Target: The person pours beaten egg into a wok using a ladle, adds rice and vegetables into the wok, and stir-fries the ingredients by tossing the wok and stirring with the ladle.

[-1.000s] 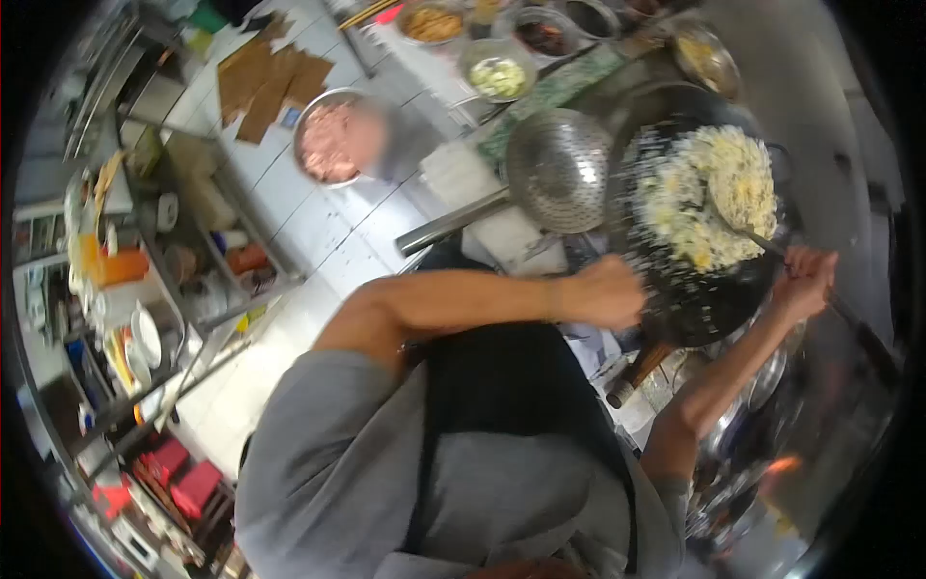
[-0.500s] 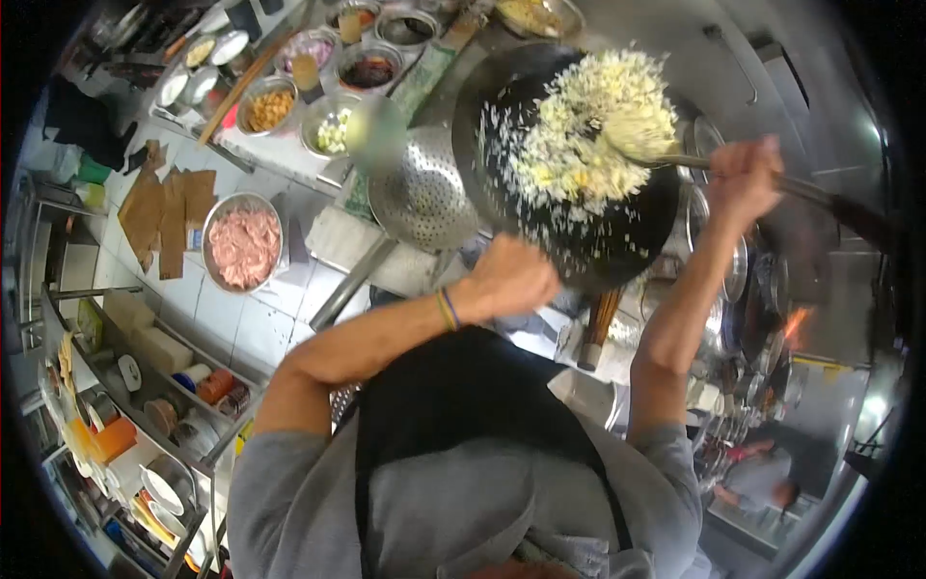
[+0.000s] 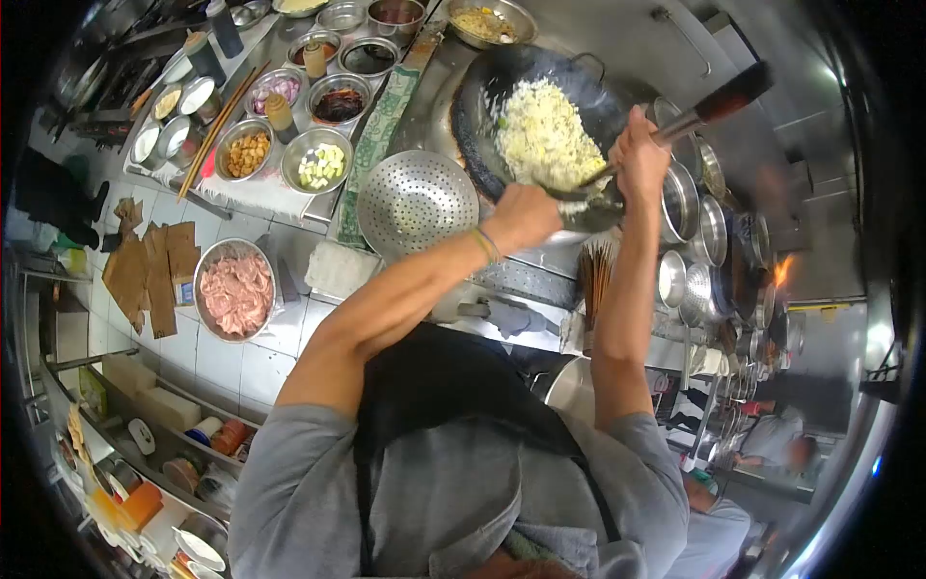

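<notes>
My left hand (image 3: 526, 220), with a band at the wrist, is closed at the near rim of a black wok (image 3: 479, 135); the part inside my fist is hidden. Pale rice with yellow egg-like bits (image 3: 548, 130) is heaped in the wok, which is tilted. My right hand (image 3: 639, 159) is wrapped round the shaft of a ladle (image 3: 680, 125). The ladle's dark handle end points up and right, and its head is down at the rice near the wok's right rim. A perforated metal strainer (image 3: 417, 205) rests left of the wok.
Bowls of chopped ingredients (image 3: 318, 166) and squeeze bottles (image 3: 281, 118) stand on the left counter. A bowl of raw meat (image 3: 235, 289) is lower left. Metal bowls (image 3: 709, 232) line the right side, near a flame (image 3: 782, 270). Another person (image 3: 772, 439) is at lower right.
The rice, spread and flying up before, is now gathered in the wok. The wok has tilted, and my right hand has moved left with the ladle's handle raised.
</notes>
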Demonstrator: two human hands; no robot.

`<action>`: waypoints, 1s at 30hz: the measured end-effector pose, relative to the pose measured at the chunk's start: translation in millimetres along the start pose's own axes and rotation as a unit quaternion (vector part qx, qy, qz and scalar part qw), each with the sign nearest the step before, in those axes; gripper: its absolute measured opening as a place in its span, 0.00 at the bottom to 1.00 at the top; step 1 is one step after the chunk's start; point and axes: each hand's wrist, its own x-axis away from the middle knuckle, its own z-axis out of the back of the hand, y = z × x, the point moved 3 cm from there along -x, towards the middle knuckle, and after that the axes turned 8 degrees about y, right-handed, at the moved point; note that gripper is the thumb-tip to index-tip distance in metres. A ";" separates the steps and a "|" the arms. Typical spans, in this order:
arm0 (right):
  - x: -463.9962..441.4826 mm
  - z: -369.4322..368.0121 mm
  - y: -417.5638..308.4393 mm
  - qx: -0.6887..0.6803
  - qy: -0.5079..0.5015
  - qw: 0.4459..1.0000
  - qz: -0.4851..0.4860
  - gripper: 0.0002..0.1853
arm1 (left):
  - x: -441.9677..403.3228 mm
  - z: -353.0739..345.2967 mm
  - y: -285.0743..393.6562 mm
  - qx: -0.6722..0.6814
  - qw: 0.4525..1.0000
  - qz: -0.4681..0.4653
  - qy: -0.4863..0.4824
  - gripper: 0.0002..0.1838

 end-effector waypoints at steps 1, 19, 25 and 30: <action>14.2 -4.6 -20.9 -0.001 -0.008 1.000 -0.017 0.20 | 3.5 26.1 18.2 0.015 1.000 -0.019 -0.002 0.17; 45.1 30.4 -109.4 -0.092 0.150 0.902 0.395 0.25 | 5.3 5.4 -12.8 0.006 1.000 0.004 -0.007 0.16; -27.5 34.5 91.6 -0.030 0.167 0.945 0.278 0.20 | -7.7 -3.9 -12.6 0.025 0.999 -0.007 -0.019 0.16; 11.9 9.6 -28.6 -0.080 0.045 0.996 -0.002 0.19 | -9.7 87.5 55.2 -0.008 0.996 -0.087 -0.004 0.17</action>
